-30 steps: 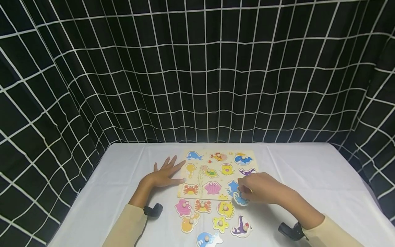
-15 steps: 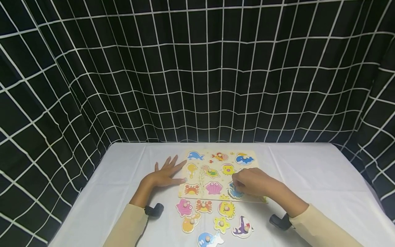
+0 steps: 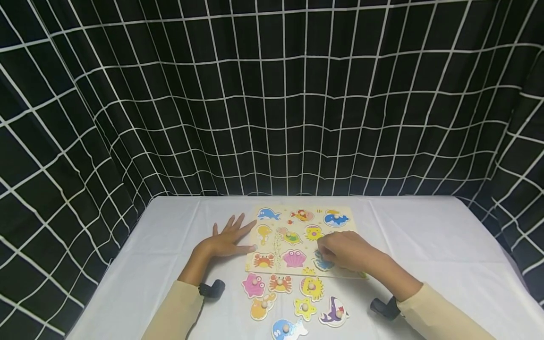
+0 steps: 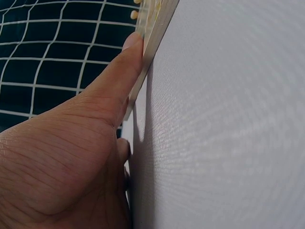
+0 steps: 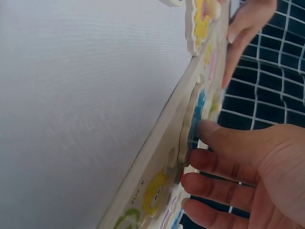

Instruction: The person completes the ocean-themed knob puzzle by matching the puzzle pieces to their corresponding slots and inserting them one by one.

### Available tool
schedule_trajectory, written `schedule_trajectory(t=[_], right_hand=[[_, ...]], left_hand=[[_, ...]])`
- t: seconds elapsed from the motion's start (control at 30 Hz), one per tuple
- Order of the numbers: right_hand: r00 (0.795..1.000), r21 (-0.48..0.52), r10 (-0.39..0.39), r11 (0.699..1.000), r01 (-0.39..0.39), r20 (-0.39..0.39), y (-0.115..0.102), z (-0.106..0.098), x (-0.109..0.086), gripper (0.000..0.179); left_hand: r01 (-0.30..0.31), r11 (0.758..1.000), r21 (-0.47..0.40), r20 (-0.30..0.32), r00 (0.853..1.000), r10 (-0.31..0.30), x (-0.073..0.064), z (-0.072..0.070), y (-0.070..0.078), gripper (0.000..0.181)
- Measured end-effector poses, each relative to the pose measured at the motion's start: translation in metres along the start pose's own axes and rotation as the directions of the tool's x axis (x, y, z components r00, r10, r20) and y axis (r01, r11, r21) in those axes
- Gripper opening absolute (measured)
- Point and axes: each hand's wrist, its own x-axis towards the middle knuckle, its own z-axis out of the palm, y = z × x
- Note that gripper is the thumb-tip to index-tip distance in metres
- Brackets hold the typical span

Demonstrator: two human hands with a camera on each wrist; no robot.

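My right hand (image 3: pixel 346 250) pinches a blue squid-like puzzle piece (image 3: pixel 323 263) between thumb and fingers. That piece lies over the lower right of the wooden peg puzzle board (image 3: pixel 305 248); in the right wrist view the squid piece (image 5: pixel 194 119) sits slightly raised and tilted on the board's face. My left hand (image 3: pixel 227 242) is flat with fingers spread at the board's left side, its thumb on the edge. The turtle (image 3: pixel 290 236), the orange fish (image 3: pixel 302 216) and the blue shark-like piece (image 3: pixel 336 219) sit in the board.
In front of the board lie loose knobbed pieces: a pink shell (image 3: pixel 253 286), crab (image 3: pixel 280 284), yellow octopus (image 3: pixel 312 288), orange seahorse (image 3: pixel 260 309), yellow starfish (image 3: pixel 304 309), purple dolphin-like piece (image 3: pixel 334 312) and blue whale (image 3: pixel 289 329). A black gridded curtain (image 3: pixel 280 113) stands behind the white table (image 3: pixel 408 226).
My right hand has brought the squid piece leftward and up, from the board's front edge onto the lower right of the board. The left hand has stayed in place.
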Motion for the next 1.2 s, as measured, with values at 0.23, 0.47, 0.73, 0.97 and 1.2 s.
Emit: schedule_trajectory(t=[0.23, 0.47, 0.73, 0.97, 1.2], right_hand=[[1.000, -0.005, -0.025, 1.000, 0.025, -0.018, -0.0028, 0.0010, 0.0009, 0.022], [1.000, -0.013, 0.000, 1.000, 0.000, -0.014, -0.0050, 0.0030, 0.0031, 0.018], [0.999, -0.026, 0.034, 0.999, -0.034, 0.007, -0.0054, 0.0013, 0.0021, 0.011], [0.999, -0.010, 0.042, 0.999, -0.042, 0.008, -0.0048, 0.0031, 0.0024, 0.015], [0.999, -0.001, 0.037, 0.999, -0.037, -0.002, -0.0053, 0.0042, 0.0029, 0.018]], left_hand=[[0.000, 1.000, 0.001, 0.001, 1.000, 0.000, -0.0001, 0.0002, -0.0003, 0.087], [0.000, 1.000, -0.004, -0.001, 1.000, 0.000, 0.0005, 0.0010, -0.0006, 0.087], [0.011, 1.000, 0.011, 0.000, 1.000, -0.011, 0.0027, 0.0012, -0.0011, 0.088], [0.016, 1.000, 0.017, -0.001, 1.000, -0.016, 0.0027, 0.0020, -0.0018, 0.088], [0.013, 1.000, 0.012, 0.002, 1.000, -0.013, 0.0010, 0.0015, -0.0010, 0.087]])
